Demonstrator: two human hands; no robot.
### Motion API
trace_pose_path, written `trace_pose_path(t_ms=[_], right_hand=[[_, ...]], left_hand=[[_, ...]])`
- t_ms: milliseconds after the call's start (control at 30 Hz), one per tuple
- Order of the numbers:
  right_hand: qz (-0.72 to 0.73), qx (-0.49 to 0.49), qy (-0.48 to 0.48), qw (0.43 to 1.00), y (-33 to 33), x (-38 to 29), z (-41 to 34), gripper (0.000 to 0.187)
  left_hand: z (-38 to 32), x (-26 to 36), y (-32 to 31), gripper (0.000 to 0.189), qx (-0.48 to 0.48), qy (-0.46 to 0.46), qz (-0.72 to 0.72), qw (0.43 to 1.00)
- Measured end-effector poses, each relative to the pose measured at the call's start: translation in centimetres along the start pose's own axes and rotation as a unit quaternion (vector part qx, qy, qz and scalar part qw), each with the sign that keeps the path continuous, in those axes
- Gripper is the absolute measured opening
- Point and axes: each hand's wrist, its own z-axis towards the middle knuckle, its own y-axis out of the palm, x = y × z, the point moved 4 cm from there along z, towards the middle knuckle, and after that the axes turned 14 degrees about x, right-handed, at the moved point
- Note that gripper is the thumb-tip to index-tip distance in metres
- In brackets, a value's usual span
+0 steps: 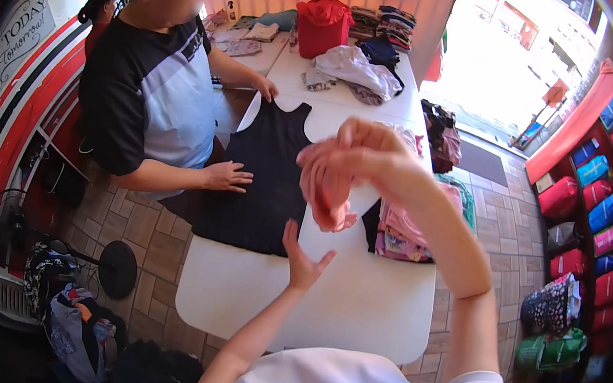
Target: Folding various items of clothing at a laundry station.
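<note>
A black sleeveless top [263, 182] lies spread on the white folding table [361, 307]. My left hand [304, 260] is at its lower right edge, fingers apart and holding nothing; whether the fingertips touch the fabric I cannot tell. Raised above the table, my right hand [368, 150] grips a small pink cloth item [328, 191], blurred and partly covered by the fingers. Across from me a co-worker has one hand [227, 177] flat on the top and the other hand [265, 87] at its shoulder strap.
Folded pink clothes [403, 217] are stacked at the table's right edge. A white garment heap [357, 72], a red bag [322, 27] and folded stacks [395, 25] stand farther back. Shelves of packed bags [597, 192] line the right. A pedestal fan base [117, 269] and clothes pile [80, 330] are left.
</note>
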Motion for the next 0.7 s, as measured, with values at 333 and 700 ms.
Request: trace_pose_path(t_ms=[333,700], right_hand=[[-0.058,0.368,-0.003,0.928,-7.3,11.7,-16.4,0.015],[-0.613,0.386,-0.154,0.672,1.2,31.3,-21.5,0.024]], left_hand=[[8.6,-7.1,-13.8,0.034,-0.319,-0.263,-0.144,0.899],[-2.5,-16.4,-20.8,0.04,-0.158,0.003,0.441,0.884]])
